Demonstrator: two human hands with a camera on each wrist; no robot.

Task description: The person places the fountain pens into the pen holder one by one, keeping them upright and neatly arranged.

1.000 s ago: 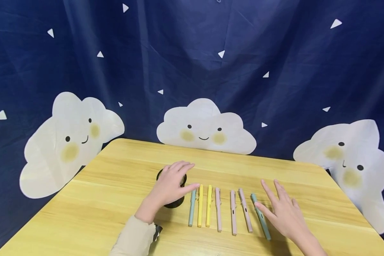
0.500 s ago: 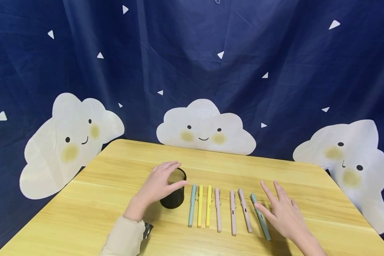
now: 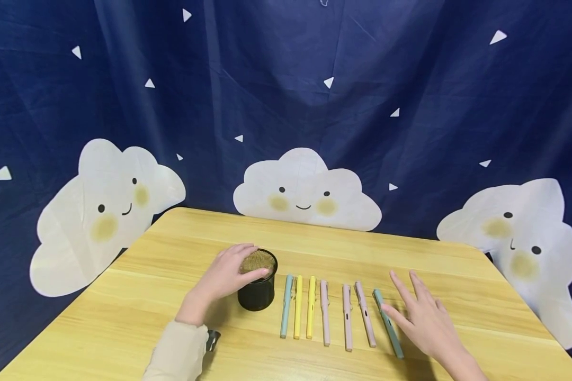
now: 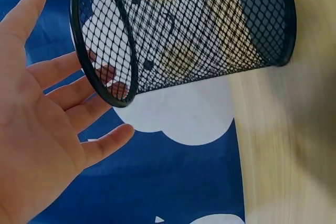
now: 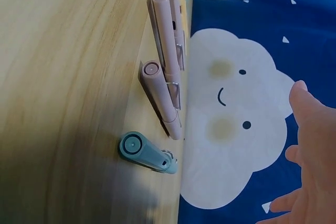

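A black mesh pen cup [image 3: 257, 288] stands upright at the left of a row of pens. My left hand [image 3: 226, 274] is at its rim, thumb and fingers spread and overlapping the opening in the head view. In the left wrist view the fingers [image 4: 79, 95] reach past the rim without curling round it. My right hand [image 3: 426, 317] hovers with spread fingers beside the teal pen [image 3: 389, 324], holding nothing. Leftward from there lie three pale purple pens [image 3: 365, 313], two yellow pens [image 3: 311, 307] and a light blue pen [image 3: 286, 307] nearest the cup.
The pens and cup are on a light wooden table [image 3: 148, 296] with rounded far corners. Behind it hangs a dark blue curtain [image 3: 286, 79] printed with smiling white clouds [image 3: 307, 185] and small white triangles.
My left hand has moved left from over the pen cup to its left side, uncovering the opening and body. The right hand and the pens stay in place.
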